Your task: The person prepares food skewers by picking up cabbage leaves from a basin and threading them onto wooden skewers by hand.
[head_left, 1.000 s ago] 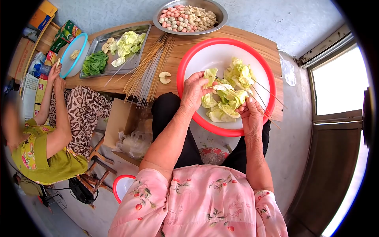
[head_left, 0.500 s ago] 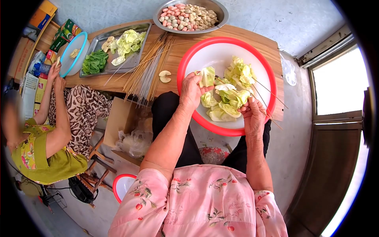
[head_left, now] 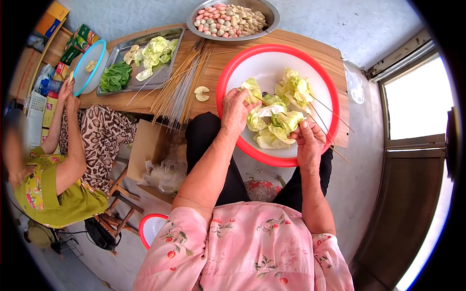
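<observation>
My left hand [head_left: 235, 110] pinches a pale green cabbage leaf [head_left: 251, 89] over the left side of a white basin with a red rim [head_left: 224, 77]. The tip of a thin bamboo skewer shows beside this leaf. My right hand [head_left: 309, 140] is closed on the skewer [head_left: 340, 154] at the basin's lower right, and its back end sticks out past the hand. Threaded or bunched cabbage leaves [head_left: 277, 116] lie between my hands; how many are on the skewer is hidden. Another cabbage bunch [head_left: 294, 88] rests in the basin, with skewers leaning over the rim.
Loose skewers [head_left: 182, 87] lie on the wooden table [head_left: 310, 41], near a white slice [head_left: 201, 93]. A metal tray [head_left: 167, 72] holds greens and cabbage. Behind stands a metal bowl [head_left: 194, 30] of balls and pink pieces. A co-worker [head_left: 63, 184] sits at the left by a blue-rimmed basin [head_left: 96, 72].
The leaf in my left hand has tilted and been brought against the skewer tip. My right fingers have shifted slightly along the skewer, and the leaves between my hands have turned a little.
</observation>
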Demonstrator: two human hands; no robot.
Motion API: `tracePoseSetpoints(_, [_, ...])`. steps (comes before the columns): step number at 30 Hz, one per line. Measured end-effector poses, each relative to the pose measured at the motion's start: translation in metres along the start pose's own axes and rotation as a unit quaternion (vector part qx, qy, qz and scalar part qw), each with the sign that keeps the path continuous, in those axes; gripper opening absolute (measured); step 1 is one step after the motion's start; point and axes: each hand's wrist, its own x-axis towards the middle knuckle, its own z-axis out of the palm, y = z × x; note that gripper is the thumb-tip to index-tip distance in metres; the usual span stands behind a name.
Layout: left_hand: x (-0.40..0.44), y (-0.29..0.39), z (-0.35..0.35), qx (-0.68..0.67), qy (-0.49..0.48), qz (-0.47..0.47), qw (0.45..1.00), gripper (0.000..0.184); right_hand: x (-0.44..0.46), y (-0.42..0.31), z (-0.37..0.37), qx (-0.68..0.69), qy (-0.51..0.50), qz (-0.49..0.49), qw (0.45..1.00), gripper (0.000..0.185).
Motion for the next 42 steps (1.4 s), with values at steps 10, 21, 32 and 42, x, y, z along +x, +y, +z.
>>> tracePoseSetpoints(10, [-0.003,0.002,0.004,-0.035,-0.003,0.013,0.999,0.020,-0.001,-0.001,0.000,-0.005,0.012,-0.007,1.000,0.010])
tracePoseSetpoints(21, [-0.006,0.006,0.004,-0.045,-0.026,-0.022,0.998,0.022,-0.001,-0.001,0.001,-0.003,0.008,-0.001,1.000,0.011])
tracePoseSetpoints(32, [-0.007,0.006,0.007,-0.017,0.004,-0.021,1.000,0.016,-0.003,-0.002,-0.001,0.000,0.023,-0.017,1.000,0.011])
tracePoseSetpoints(42, [-0.009,0.004,0.011,0.164,0.103,0.048,0.980,0.012,-0.004,-0.003,0.001,-0.002,0.020,-0.033,0.999,0.011])
